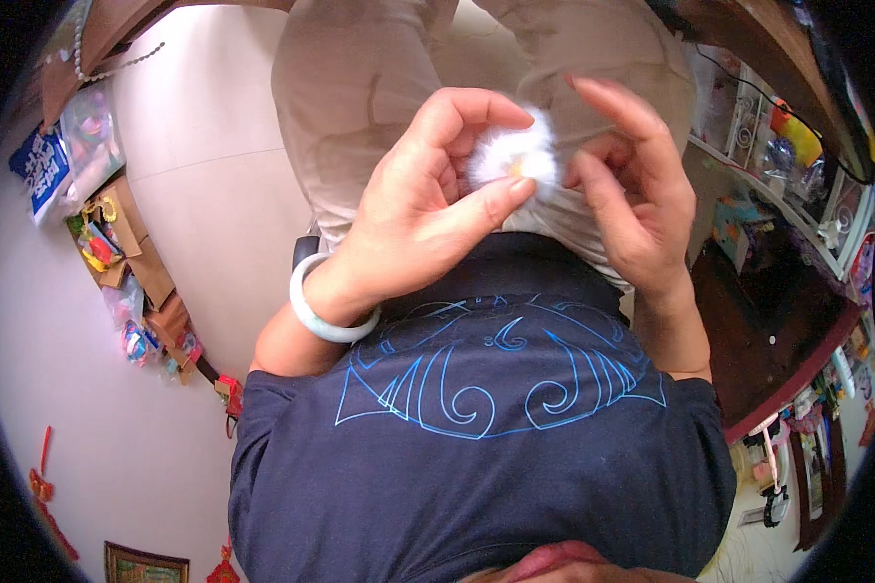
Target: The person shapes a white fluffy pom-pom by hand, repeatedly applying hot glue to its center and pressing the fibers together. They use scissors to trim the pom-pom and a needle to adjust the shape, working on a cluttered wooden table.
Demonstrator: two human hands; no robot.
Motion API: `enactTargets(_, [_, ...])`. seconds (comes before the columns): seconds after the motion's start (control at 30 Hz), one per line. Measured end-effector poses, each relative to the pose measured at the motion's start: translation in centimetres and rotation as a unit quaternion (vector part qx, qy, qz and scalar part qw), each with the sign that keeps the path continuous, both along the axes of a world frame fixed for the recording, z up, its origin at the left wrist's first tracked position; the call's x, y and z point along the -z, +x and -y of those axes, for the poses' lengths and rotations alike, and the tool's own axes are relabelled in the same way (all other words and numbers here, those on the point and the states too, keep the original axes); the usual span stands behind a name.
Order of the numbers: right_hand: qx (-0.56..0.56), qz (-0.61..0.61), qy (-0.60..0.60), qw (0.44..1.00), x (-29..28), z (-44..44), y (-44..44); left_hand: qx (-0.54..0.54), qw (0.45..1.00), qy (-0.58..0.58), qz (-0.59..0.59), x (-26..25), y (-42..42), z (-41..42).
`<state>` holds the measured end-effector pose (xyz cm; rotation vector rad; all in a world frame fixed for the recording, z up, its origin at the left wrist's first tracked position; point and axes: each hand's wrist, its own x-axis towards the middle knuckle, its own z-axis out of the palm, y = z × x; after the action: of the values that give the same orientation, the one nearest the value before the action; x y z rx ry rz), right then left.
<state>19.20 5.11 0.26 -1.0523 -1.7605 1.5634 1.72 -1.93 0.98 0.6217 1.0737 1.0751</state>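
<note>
Before my lap, a small white fluffy pom-pom (510,157) is pinched between the thumb and bent index finger of my left hand (430,197). A small yellowish spot shows at its middle, just above the thumb tip. A pale jade-like bangle (308,306) circles my left wrist. My right hand (638,182) is raised just to the right of the fluff. Its index finger stands away from the thumb, whose tip is close to the pom-pom's edge. I see nothing held in the right hand, and whether it touches the fluff I cannot tell.
On the right is a dark table (765,328) with a reddish edge. Beyond it stands a white metal rack (758,167) with bagged goods. Cardboard boxes (135,240) and plastic bags (95,135) line the left. At the top left, a bead string (120,71) hangs near a wooden edge.
</note>
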Motion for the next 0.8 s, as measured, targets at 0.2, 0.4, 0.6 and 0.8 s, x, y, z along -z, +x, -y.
enactTargets(0.2, [-0.135,-0.055,-0.086,0.986,0.8,-0.6,-1.5,-0.002,0.999,-0.021,0.033,-1.2,-0.6,0.2])
enactTargets(0.4, [-0.254,0.131,0.226,0.931,-0.9,-3.0,-1.8,0.058,0.991,-0.044,-0.113,0.3,-1.6,1.0])
enactTargets(0.6, [-0.268,0.080,0.180,0.943,-0.6,-4.2,-2.2,0.091,0.989,-0.090,-0.078,0.1,-1.9,0.7])
enactTargets(0.8, [-0.254,0.068,-0.174,0.949,-0.4,-4.2,-1.9,0.039,0.998,-0.053,-0.013,0.7,-1.7,0.7])
